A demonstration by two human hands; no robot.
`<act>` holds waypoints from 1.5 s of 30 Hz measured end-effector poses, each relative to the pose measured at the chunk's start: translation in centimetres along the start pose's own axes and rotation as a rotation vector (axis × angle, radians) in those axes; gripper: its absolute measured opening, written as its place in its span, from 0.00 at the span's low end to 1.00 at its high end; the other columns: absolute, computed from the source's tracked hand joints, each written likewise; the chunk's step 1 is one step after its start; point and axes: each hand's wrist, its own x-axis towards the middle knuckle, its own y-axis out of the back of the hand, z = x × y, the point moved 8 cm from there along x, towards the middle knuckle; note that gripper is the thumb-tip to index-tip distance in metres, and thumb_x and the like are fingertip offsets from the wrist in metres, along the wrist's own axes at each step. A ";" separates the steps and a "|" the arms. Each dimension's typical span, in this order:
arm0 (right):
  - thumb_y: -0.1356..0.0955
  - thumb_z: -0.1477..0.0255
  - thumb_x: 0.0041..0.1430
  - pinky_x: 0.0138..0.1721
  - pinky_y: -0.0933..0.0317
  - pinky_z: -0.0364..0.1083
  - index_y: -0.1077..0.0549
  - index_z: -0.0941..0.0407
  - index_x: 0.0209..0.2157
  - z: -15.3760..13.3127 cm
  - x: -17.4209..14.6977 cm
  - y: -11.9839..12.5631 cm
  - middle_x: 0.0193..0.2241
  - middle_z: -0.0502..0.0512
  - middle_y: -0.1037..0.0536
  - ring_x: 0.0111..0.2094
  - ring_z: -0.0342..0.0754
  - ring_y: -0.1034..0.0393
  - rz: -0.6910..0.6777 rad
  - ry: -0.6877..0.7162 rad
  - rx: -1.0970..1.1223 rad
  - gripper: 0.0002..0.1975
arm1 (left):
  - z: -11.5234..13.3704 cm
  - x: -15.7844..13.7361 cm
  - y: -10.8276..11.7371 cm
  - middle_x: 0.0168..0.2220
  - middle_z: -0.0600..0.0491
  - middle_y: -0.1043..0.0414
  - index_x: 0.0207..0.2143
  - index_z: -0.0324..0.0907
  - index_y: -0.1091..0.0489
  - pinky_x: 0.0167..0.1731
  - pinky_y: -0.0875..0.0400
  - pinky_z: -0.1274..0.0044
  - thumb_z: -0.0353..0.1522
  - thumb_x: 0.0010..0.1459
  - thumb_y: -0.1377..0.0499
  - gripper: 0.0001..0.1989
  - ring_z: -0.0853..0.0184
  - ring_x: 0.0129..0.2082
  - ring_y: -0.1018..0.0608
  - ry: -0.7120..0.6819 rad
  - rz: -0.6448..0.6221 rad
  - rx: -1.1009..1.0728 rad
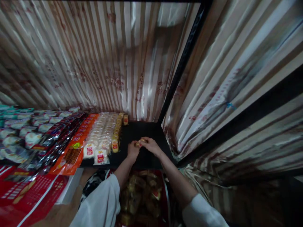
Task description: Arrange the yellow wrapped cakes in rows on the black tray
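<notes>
Left hand [132,150] and right hand [149,145], grips closed together on what may be one small snack packet [138,143], above the dark shelf [142,129], right of the wrapped-cake rows [101,135].

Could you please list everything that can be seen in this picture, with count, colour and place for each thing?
small packet: one, yellowish, held between both hands above the shelf
shelf: one, black, centre
narrow snack packs: one row, yellow and red, left of the hands
pale wrapped cakes: several rows, white with red labels, left of the narrow packs
orange packs: one overlapping row, further left
dark packs: one row, black and red, beside the orange ones
white round packs: many, far left
striped curtain: beige and brown, behind and at the right
box of packets: one, reddish, under the arms
left hand: on the packet
right hand: on the packet
</notes>
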 end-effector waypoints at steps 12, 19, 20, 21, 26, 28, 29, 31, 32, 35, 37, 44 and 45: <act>0.31 0.72 0.46 0.36 0.34 0.43 0.27 0.58 0.34 1.1 1.3 -4.0 0.31 0.54 0.21 0.35 0.47 0.26 0.024 -0.064 0.403 0.10 | -0.5 1.8 1.9 0.34 0.48 0.24 0.43 0.38 0.29 0.24 0.34 0.83 0.29 0.57 0.44 0.12 0.74 0.23 0.27 0.076 0.070 -0.074; 0.31 0.72 0.45 0.36 0.33 0.44 0.26 0.57 0.34 -0.3 4.6 -4.9 0.33 0.53 0.20 0.36 0.47 0.26 0.038 -0.052 0.418 0.10 | 0.5 3.9 2.4 0.35 0.49 0.24 0.44 0.38 0.30 0.25 0.33 0.82 0.29 0.58 0.47 0.12 0.74 0.23 0.26 0.079 0.102 -0.121; 0.31 0.71 0.46 0.35 0.33 0.43 0.26 0.56 0.34 -0.4 5.0 -5.0 0.33 0.53 0.20 0.36 0.47 0.26 0.041 -0.054 0.412 0.10 | 0.6 4.0 2.5 0.36 0.48 0.25 0.46 0.38 0.31 0.24 0.33 0.83 0.29 0.58 0.47 0.13 0.74 0.23 0.26 0.086 0.114 -0.135; 0.31 0.70 0.46 0.34 0.33 0.43 0.27 0.56 0.34 -0.3 5.4 -5.1 0.32 0.53 0.21 0.35 0.47 0.26 0.047 -0.064 0.413 0.10 | 0.6 4.2 2.6 0.38 0.47 0.25 0.48 0.37 0.33 0.23 0.34 0.83 0.28 0.58 0.47 0.15 0.74 0.23 0.26 0.094 0.128 -0.158; 0.30 0.68 0.47 0.34 0.32 0.44 0.28 0.58 0.34 1.6 6.6 -6.3 0.31 0.55 0.21 0.31 0.46 0.26 0.101 -0.203 0.561 0.12 | 0.6 4.7 2.6 0.41 0.45 0.26 0.51 0.37 0.39 0.21 0.34 0.83 0.28 0.58 0.47 0.17 0.74 0.23 0.24 0.101 0.191 -0.306; 0.31 0.67 0.50 0.35 0.31 0.45 0.29 0.58 0.36 2.2 6.7 -6.7 0.33 0.57 0.22 0.32 0.47 0.26 0.104 -0.223 0.553 0.12 | 0.8 5.0 2.9 0.40 0.46 0.26 0.48 0.37 0.37 0.25 0.31 0.81 0.29 0.58 0.47 0.15 0.72 0.27 0.23 0.085 0.226 -0.274; 0.32 0.66 0.51 0.36 0.31 0.46 0.29 0.58 0.39 2.4 6.7 -6.5 0.35 0.58 0.22 0.33 0.48 0.26 0.129 -0.217 0.484 0.14 | 1.0 5.0 3.2 0.40 0.47 0.26 0.47 0.38 0.36 0.28 0.31 0.80 0.28 0.58 0.47 0.14 0.70 0.30 0.23 0.072 0.246 -0.238; 0.32 0.65 0.51 0.39 0.32 0.49 0.32 0.58 0.47 2.0 6.5 -4.9 0.40 0.61 0.24 0.37 0.51 0.27 0.253 -0.150 0.232 0.21 | 2.0 5.0 3.9 0.42 0.48 0.27 0.45 0.41 0.34 0.35 0.30 0.78 0.27 0.56 0.46 0.13 0.67 0.37 0.23 0.020 0.285 -0.107; 0.32 0.65 0.51 0.43 0.33 0.51 0.34 0.57 0.51 1.3 6.3 -3.8 0.44 0.62 0.26 0.40 0.53 0.28 0.330 -0.080 0.079 0.25 | 2.7 4.9 4.2 0.43 0.48 0.28 0.45 0.42 0.33 0.38 0.31 0.78 0.27 0.56 0.45 0.13 0.66 0.41 0.24 -0.019 0.296 -0.023; 0.32 0.68 0.51 0.52 0.40 0.53 0.37 0.52 0.56 -1.8 5.8 -2.4 0.52 0.59 0.32 0.51 0.54 0.35 0.386 0.214 -0.278 0.29 | 5.3 4.4 4.4 0.47 0.48 0.31 0.46 0.45 0.32 0.41 0.33 0.77 0.27 0.56 0.46 0.15 0.64 0.43 0.25 -0.168 0.264 0.252; 0.34 0.72 0.54 0.54 0.42 0.51 0.34 0.51 0.54 -3.1 6.1 -2.9 0.53 0.56 0.31 0.53 0.52 0.38 0.275 0.361 -0.366 0.24 | 6.7 4.2 4.1 0.48 0.48 0.33 0.46 0.46 0.31 0.39 0.33 0.77 0.27 0.57 0.47 0.15 0.64 0.40 0.25 -0.243 0.220 0.362; 0.34 0.75 0.52 0.45 0.39 0.49 0.24 0.54 0.34 -3.2 9.0 -5.2 0.32 0.54 0.24 0.37 0.49 0.32 0.077 0.445 -0.273 0.08 | 9.9 4.7 4.3 0.48 0.47 0.33 0.50 0.42 0.32 0.43 0.32 0.77 0.27 0.60 0.52 0.17 0.66 0.43 0.26 -0.387 0.236 0.484; 0.34 0.75 0.51 0.44 0.39 0.49 0.25 0.54 0.35 -3.1 9.4 -5.3 0.32 0.53 0.25 0.36 0.48 0.33 0.078 0.432 -0.183 0.09 | 10.2 4.9 4.4 0.48 0.47 0.32 0.50 0.41 0.32 0.44 0.32 0.77 0.26 0.60 0.52 0.18 0.65 0.44 0.27 -0.398 0.247 0.485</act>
